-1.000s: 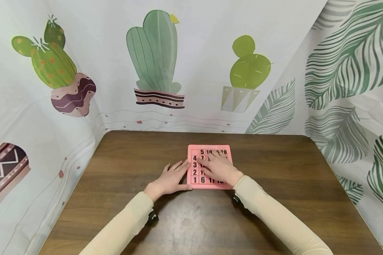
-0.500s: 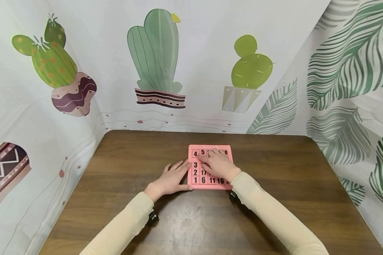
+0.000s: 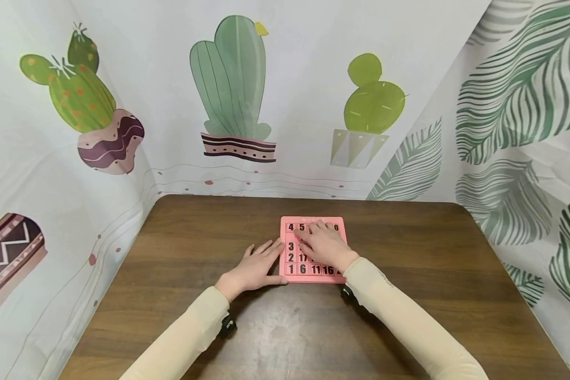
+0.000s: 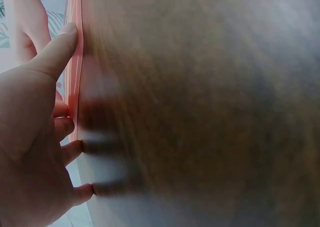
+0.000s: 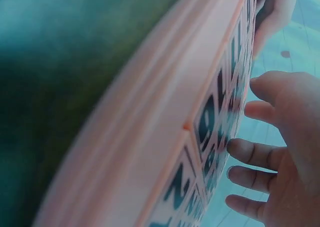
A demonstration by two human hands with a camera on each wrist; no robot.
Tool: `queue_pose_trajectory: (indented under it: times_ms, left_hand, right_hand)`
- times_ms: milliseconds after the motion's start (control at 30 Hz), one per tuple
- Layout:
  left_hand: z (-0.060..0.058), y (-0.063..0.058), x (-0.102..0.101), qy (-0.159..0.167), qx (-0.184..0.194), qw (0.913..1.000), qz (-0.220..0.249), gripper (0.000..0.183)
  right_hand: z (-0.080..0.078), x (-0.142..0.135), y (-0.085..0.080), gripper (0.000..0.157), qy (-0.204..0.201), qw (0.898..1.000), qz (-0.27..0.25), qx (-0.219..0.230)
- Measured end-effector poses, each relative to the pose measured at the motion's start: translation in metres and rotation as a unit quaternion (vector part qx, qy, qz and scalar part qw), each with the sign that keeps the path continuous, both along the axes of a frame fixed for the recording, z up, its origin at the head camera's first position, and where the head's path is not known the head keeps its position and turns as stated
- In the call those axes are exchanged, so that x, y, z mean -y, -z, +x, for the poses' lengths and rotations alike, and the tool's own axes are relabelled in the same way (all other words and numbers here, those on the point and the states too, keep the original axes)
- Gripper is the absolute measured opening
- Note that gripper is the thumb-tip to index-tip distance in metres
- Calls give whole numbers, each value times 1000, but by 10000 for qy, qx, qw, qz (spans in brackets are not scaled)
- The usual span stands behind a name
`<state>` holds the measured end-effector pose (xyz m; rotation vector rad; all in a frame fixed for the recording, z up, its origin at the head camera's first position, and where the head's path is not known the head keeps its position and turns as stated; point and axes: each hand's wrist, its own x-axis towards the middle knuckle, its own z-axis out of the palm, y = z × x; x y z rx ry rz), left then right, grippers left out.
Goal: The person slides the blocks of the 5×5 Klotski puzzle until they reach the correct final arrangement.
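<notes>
A pink number sliding puzzle lies flat on the table, its square tiles marked with black numbers. My left hand rests at its left side, thumb at the near corner and fingers spread along the edge. Over the tiles reaches my right hand, fingers loosely bent, index fingertip just below the 4 tile in the top left corner. A gap shows between the 4 and the 3 tile. Several tiles are hidden under the right hand. Its fingertips meet or hover close above the tiles in the right wrist view.
The brown wooden table extends around the puzzle on all sides. Behind it hangs a pale cloth printed with cacti and leaves. Each sleeved wrist carries a small black device.
The 4 tile has slid up into the top left corner, leaving a gap above the 3. My right index finger moved up with it. The left hand has stayed in place.
</notes>
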<state>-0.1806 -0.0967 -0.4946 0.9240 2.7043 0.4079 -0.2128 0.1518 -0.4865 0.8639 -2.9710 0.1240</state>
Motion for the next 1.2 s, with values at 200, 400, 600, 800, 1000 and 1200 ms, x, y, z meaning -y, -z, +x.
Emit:
queue_pose_trajectory:
  times_ms: [200, 400, 600, 800, 1000, 1200]
  left_hand:
    - [-1, 3, 0, 19, -30, 10000, 10, 95]
    - [-2, 5, 1, 29, -25, 10000, 13, 95]
    - [-2, 7, 1, 39, -78, 10000, 11, 95]
    - [-2, 7, 1, 60, -57, 10000, 44, 95]
    - [-2, 4, 0, 35, -53, 10000, 36, 95]
    - [-1, 3, 0, 8, 4, 10000, 37, 95]
  right_hand:
    - [14, -1, -4, 41, -181, 9998, 17, -94]
    - [31, -1, -7, 41, -366, 9992, 26, 138]
    - [39, 2, -5, 41, -492, 9987, 73, 93]
    - [37, 3, -4, 42, -354, 9992, 16, 203]
    - [28, 3, -2, 44, -234, 9993, 33, 285]
    - [20, 5, -4, 46, -88, 9992, -96, 370]
